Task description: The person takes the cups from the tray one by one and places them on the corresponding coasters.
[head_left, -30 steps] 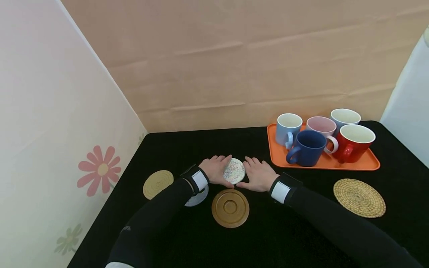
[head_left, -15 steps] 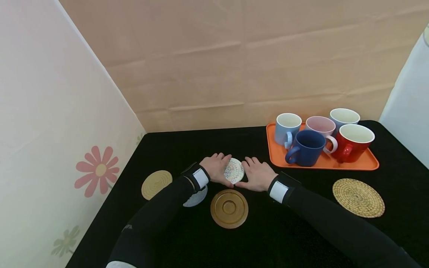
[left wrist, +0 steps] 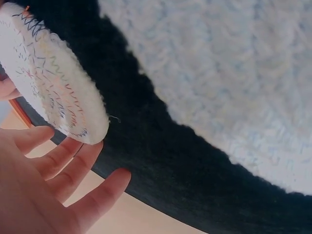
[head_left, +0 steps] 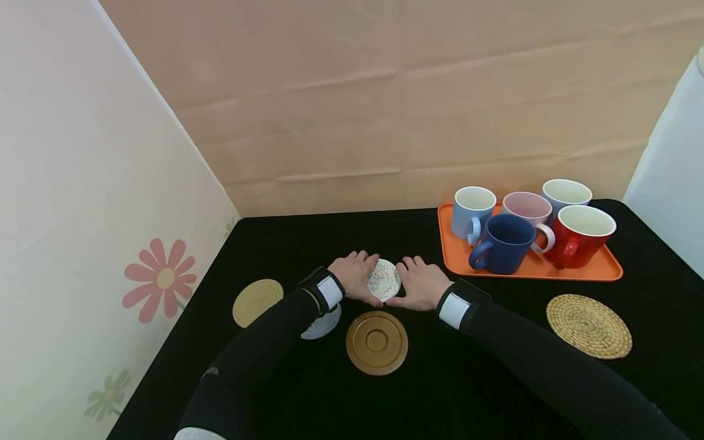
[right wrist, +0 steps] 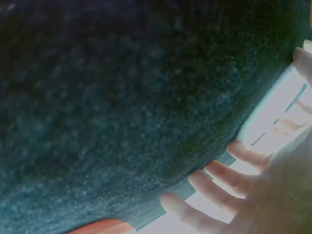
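A round white coaster [head_left: 384, 280] with coloured flecks lies on the black table between both hands in the head view. My left hand [head_left: 356, 278] is at its left side, and in the left wrist view the fingertips touch the edge of the stitched coaster [left wrist: 53, 78]. On the other side my right hand [head_left: 420, 284] has its thumb and fingers spread beside the coaster's edge. The right wrist view shows its fingers [right wrist: 217, 195] extended. Just in front lies a round brown wooden coaster [head_left: 377, 357]. Under the left wrist, a pale grey coaster [head_left: 321, 325] is partly hidden.
An orange tray [head_left: 456, 260] at the back right bears several mugs, among them a navy mug [head_left: 508, 247] and a red mug [head_left: 577, 244]. A woven straw mat [head_left: 590, 326] lies at right, a beige coaster [head_left: 255, 299] at left. A beige backdrop [head_left: 330, 122] stands behind.
The right hand and wrist have shifted very slightly left and away from the person. The left hand and the white coaster stay nearly in place.
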Demonstrator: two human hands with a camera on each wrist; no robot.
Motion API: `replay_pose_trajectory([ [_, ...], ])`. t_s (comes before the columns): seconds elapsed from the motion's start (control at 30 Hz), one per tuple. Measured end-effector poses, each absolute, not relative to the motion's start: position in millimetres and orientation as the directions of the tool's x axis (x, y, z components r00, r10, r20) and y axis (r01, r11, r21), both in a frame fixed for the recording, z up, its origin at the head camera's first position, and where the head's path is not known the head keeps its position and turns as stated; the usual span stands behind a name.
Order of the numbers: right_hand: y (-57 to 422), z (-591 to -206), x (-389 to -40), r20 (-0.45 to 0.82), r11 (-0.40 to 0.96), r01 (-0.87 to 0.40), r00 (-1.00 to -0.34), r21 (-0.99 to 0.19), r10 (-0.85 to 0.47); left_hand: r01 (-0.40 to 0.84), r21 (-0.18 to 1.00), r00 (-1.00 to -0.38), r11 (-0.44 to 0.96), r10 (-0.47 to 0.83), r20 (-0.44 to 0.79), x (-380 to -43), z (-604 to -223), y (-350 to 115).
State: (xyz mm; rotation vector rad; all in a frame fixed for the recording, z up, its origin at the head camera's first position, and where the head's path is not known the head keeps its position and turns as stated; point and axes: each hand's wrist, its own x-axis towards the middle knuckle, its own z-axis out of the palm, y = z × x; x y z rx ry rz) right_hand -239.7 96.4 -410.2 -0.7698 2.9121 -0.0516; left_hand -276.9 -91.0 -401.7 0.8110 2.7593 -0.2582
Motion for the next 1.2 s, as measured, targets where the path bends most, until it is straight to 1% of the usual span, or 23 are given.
replay_pose_trajectory([
  [0.37,85.2,-410.5,-244.0,-0.103,0.869,-0.484,-0.864,-0.102,-0.493,0.523,-0.063,-0.820,0.850,0.481,-0.310,-285.0,-403.9,-103.6],
  [0.6,77.9,-414.5,-249.3,-0.091,0.870,-0.476,-0.868,-0.127,-0.488,0.492,-0.046,-0.837,0.869,0.458,-0.300,-287.4,-399.1,-111.5],
  [0.8,76.4,-415.5,-251.3,-0.074,0.857,-0.502,-0.856,-0.118,-0.511,0.430,-0.049,-0.871,0.902,0.400,-0.285,-296.6,-396.9,-123.8],
  [0.97,76.1,-412.0,-250.5,-0.055,0.844,-0.523,-0.845,-0.122,-0.531,0.350,-0.040,-0.901,0.936,0.324,-0.288,-306.7,-398.3,-142.6],
  [1.2,73.2,-407.6,-250.0,-0.061,0.843,-0.520,-0.845,-0.137,-0.531,0.275,0.015,-0.919,0.961,0.267,-0.290,-315.8,-401.6,-166.1],
])
